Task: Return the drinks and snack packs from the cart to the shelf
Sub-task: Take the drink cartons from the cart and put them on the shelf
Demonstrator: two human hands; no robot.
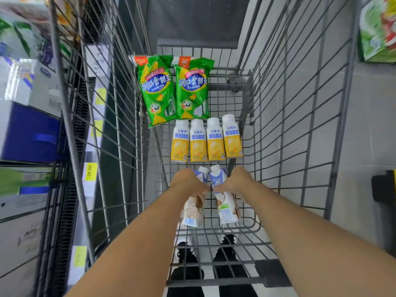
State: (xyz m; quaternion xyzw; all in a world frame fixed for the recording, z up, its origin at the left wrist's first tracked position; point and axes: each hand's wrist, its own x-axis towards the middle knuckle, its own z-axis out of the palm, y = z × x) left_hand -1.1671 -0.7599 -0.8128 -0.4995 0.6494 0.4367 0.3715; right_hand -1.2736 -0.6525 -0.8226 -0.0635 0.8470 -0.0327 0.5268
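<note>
Store aisle, shelf [30,129] along the cart's [300,116] left side. Two cartons lie near the cart's near edge, long axes running near-to-far, caps far. Left hand [188,182] clamped on left carton [192,209], right hand [235,181] on right carton [226,202]. Left grip is nearer the shelf; lift is straight up, then leftward.

Both arms reach forward, left hand [188,182] and right hand [235,181] curled closed.
</note>
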